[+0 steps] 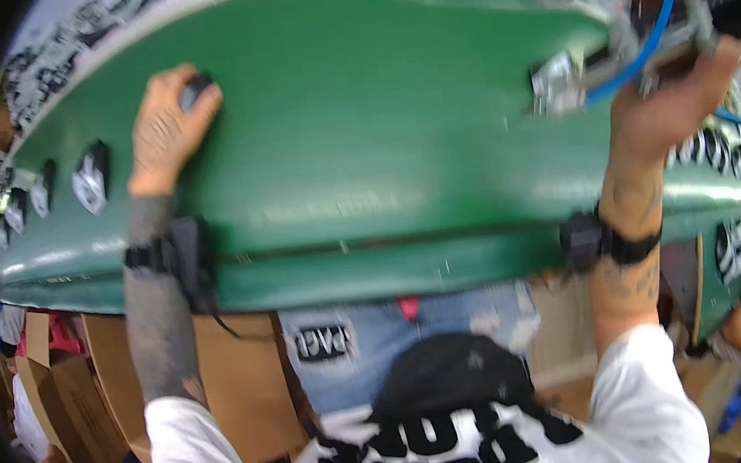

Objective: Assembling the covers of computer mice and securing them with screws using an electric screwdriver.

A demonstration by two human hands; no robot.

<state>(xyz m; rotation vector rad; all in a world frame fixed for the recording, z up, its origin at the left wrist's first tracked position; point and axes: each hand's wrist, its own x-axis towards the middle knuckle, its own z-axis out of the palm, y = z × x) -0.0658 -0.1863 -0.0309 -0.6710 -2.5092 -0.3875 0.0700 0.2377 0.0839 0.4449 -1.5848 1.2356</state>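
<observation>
Fingers (173, 79) of our left hand (162, 133) curl around a small dark object (196, 92) at the green counter (373, 117); we cannot tell whether our right hand (667, 104), at a metal device (623, 35), grips it.

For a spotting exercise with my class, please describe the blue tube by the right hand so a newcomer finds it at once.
Start at the long green table filling the middle, then go to the upper right, where the person's right hand holds a silvery tool. The blue tube curves down across that tool, its bright colour standing out from the silvery and black parts beside it.
</observation>
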